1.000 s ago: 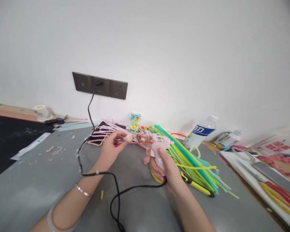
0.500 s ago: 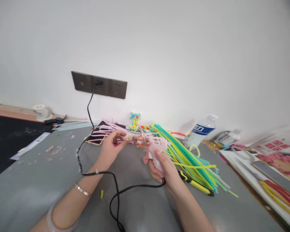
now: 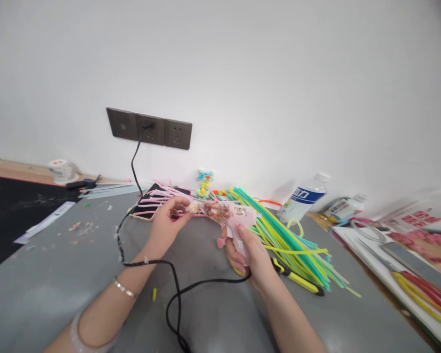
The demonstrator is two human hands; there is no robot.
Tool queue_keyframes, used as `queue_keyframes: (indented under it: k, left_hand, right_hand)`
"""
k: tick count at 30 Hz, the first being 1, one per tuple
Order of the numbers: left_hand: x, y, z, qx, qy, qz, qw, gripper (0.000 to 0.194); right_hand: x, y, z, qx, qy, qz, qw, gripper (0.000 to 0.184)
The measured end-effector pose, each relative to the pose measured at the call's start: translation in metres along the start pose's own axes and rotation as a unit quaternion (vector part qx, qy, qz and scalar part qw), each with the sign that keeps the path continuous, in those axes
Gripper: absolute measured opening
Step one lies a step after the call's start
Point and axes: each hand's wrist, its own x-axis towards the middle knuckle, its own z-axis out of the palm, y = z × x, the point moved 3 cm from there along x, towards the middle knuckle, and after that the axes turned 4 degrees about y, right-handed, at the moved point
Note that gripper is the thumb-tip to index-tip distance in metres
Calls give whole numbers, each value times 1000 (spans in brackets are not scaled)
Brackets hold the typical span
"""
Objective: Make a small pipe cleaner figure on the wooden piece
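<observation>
My right hand (image 3: pixel 250 255) is wrapped round the handle of a pink hot glue gun (image 3: pixel 242 215), whose front end is crusted with brownish, mottled residue and points left. Its black cord (image 3: pixel 209 283) trails from the handle across the table. Between the thumb and fingertips of my left hand (image 3: pixel 171 220) is a small cream-coloured piece (image 3: pixel 193 207), just off the gun's nozzle. What exactly the piece is I cannot make out. Behind the hands lie pink pipe cleaners (image 3: pixel 158 197). A bundle of green and yellow pipe cleaners (image 3: pixel 294 245) spreads out right of the gun.
A yellow utility knife (image 3: pixel 301 282) lies by my right wrist. Against the wall stand a small colourful figure (image 3: pixel 205 184) and a plastic bottle (image 3: pixel 303 196). The cord runs up to a wall socket (image 3: pixel 150 130). Scissors (image 3: pixel 393 267) and a phone (image 3: pixel 419 267) lie on the right.
The glue gun has shifted slightly right, away from my left hand. A gap now shows between its nozzle and the cream-coloured piece.
</observation>
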Motion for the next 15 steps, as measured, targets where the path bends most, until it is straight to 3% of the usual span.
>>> queue_keyframes:
  k: [15]
  left_hand:
    - [1, 7, -1, -1, 11, -3, 1000, 14]
  right_hand:
    - [-2, -2, 4, -20, -34, -7, 999, 50]
